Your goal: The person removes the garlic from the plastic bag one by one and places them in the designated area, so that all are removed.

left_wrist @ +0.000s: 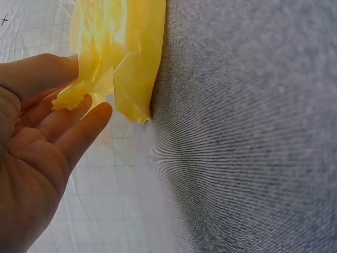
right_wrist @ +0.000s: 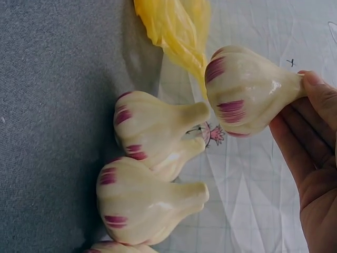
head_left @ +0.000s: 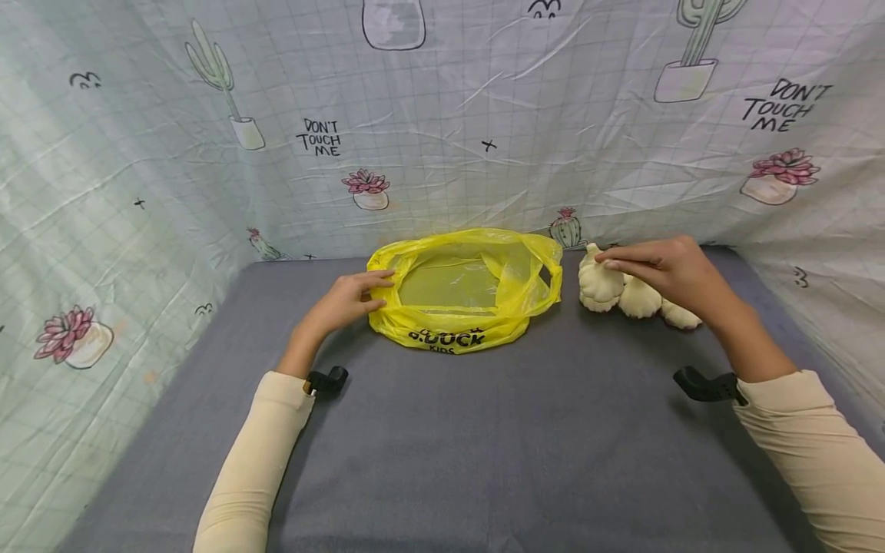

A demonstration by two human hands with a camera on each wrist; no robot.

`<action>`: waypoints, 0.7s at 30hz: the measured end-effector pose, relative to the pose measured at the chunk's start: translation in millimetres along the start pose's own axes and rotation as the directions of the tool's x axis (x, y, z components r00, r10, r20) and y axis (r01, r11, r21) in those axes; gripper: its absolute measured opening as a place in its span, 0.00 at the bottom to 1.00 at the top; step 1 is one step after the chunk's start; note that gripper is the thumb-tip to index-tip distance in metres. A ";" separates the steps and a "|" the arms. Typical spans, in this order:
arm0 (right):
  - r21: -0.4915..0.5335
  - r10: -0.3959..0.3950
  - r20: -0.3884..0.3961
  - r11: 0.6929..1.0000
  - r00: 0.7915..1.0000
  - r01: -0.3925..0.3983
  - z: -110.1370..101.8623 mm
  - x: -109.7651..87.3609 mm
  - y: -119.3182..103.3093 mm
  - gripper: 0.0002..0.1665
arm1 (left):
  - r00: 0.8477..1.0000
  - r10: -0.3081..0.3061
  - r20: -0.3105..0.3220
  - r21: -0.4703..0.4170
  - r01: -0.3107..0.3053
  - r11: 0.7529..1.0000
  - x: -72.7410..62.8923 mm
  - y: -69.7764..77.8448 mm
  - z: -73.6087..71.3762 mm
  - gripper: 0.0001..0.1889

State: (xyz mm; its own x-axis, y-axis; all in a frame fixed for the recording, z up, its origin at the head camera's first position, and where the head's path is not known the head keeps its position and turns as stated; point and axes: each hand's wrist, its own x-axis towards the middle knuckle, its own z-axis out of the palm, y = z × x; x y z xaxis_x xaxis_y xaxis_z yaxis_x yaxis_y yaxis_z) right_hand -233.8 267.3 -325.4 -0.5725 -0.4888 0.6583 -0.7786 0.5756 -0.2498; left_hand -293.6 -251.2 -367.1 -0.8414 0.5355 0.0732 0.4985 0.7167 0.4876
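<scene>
A yellow plastic bag [head_left: 456,334] with black lettering lies with its wide mouth spread at the back middle of the table. At the bag's left side my left hand [head_left: 342,299] pinches the rim, thumb on one face and fingers on the other. My right hand [head_left: 681,273] holds a garlic bulb [right_wrist: 247,92] by its stem, between thumb and fingertips. That bulb is pale cream with purple streaks and looks glossy. In the right wrist view it is raised beside several similar garlic bulbs [right_wrist: 142,197], which stand in a cluster on the table.
A grey cloth [head_left: 442,445] covers the table. Behind and at both sides hangs a pale curtain [head_left: 429,115] printed with cacti and words. The cluster of bulbs [head_left: 639,298] stands right of the bag, close to the back curtain.
</scene>
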 end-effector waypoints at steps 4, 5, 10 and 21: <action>-0.017 0.011 0.005 1.000 1.000 -0.011 -1.1 -1.4 0.3 0.21 | 1.000 -0.007 0.007 -0.003 0.007 1.000 -1.5 -1.1 0.0 0.21; -0.019 0.013 0.006 1.000 1.000 -0.013 -1.5 -1.9 0.4 0.21 | 1.000 -0.007 0.009 -0.003 0.007 1.000 -1.8 -1.3 0.0 0.21; -0.031 0.022 0.000 0.999 1.000 -0.022 -3.8 -6.8 1.6 0.20 | 1.000 0.003 0.008 -0.003 -0.003 1.000 -2.0 -2.6 0.8 0.20; -0.038 -0.018 -0.028 0.999 0.999 0.017 -10.4 -21.7 6.8 0.22 | 1.000 0.013 0.012 0.014 -0.013 1.000 -3.0 -3.5 0.2 0.20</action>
State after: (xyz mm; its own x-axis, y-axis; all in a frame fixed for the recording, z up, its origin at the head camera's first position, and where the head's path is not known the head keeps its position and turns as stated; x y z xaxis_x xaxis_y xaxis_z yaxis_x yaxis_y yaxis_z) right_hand -223.9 288.7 -333.9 -0.5509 -0.4807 0.6822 -0.7780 0.5917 -0.2114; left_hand -292.8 -255.2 -369.1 -0.8324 0.5498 0.0694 0.5122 0.7157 0.4748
